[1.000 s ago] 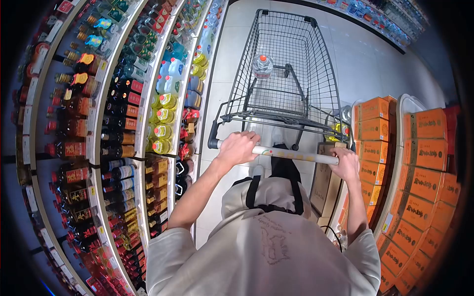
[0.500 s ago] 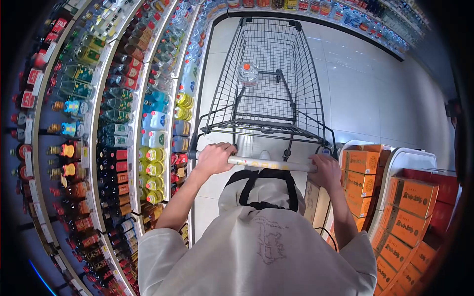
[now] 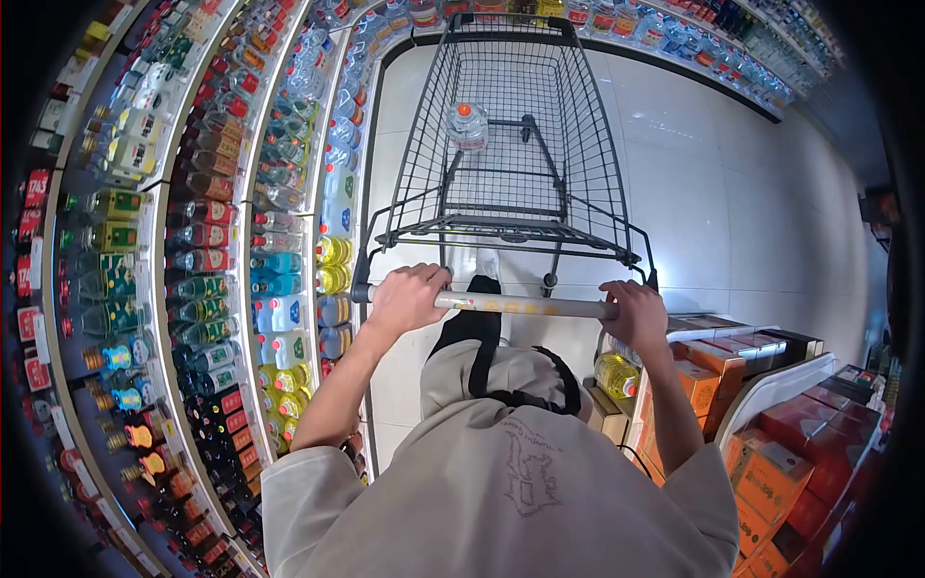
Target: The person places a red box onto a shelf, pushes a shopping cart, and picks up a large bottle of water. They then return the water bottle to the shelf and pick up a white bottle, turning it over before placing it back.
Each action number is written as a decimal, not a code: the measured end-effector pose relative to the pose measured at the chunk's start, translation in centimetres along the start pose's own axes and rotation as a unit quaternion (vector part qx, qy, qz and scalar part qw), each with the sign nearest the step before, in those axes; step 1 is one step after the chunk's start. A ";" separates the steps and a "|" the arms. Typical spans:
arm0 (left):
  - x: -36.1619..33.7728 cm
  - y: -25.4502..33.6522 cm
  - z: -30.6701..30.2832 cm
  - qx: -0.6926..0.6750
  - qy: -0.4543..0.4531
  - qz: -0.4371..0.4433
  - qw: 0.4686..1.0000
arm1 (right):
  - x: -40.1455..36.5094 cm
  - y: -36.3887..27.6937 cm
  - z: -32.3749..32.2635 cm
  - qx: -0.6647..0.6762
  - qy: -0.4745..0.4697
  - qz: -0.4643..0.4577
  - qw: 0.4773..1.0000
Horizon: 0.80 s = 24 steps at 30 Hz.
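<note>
Both my hands are on the grey handlebar [image 3: 520, 306] of a wire shopping cart [image 3: 607, 159]. My left hand [image 3: 411, 297] wraps round the bar near its left end. At the right end, my right hand [image 3: 636, 313] is closed round the bar too. Inside the cart, on the left side of the basket, stands a clear bottle [image 3: 467, 127] with an orange-red cap. Apart from that bottle, only the mesh and the folded frame show in the basket.
Long shelves [image 3: 246, 207] of bottles run along my left. More bottles [image 3: 626, 21] line a low shelf ahead, near the cart's front. To the right are stacked orange boxes [image 3: 766, 477] and a yellow oil bottle [image 3: 617, 374]. Pale tiled floor [image 3: 703, 193] lies right of the cart.
The cart and I have moved forward along the aisle, so the shelves and orange boxes slide back toward me. My foot has stepped ahead under the bar. Both hands keep their hold.
</note>
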<state>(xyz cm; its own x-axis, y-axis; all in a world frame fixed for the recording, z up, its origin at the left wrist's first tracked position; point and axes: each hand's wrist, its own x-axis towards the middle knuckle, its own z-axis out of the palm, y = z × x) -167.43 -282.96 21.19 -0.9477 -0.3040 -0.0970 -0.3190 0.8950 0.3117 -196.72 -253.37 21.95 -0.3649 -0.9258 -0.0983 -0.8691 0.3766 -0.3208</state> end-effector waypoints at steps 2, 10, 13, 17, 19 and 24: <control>3.4 -1.7 -0.5 -0.001 0.014 0.014 1.000 | 3.7 1.4 -0.9 -0.003 0.017 -0.005 1.000; 17.1 -9.3 -3.1 0.009 -0.007 0.021 1.000 | 16.9 5.5 -2.6 0.021 0.015 0.025 0.999; 22.0 -12.9 -4.2 0.023 -0.028 0.014 0.999 | 22.3 6.5 -3.3 0.017 0.004 0.037 0.999; 27.4 -17.1 -5.7 0.033 -0.012 0.041 0.999 | 28.3 7.5 -4.3 0.045 -0.073 0.051 0.995; 30.0 -19.2 -6.5 0.040 -0.006 0.072 0.997 | 31.5 7.2 -6.1 0.078 -0.180 0.100 0.976; 35.5 -25.0 -8.5 0.062 0.009 0.122 0.991 | 38.0 7.8 -7.5 0.119 -0.303 0.066 0.943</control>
<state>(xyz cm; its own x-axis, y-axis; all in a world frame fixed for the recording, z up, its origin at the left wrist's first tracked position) -193.05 -318.88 17.95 -0.9968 -0.0779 -0.0168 -0.0797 0.9756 0.2045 -219.82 -285.36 22.76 -0.1442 -0.7470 -0.6490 -0.7042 0.5382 -0.4630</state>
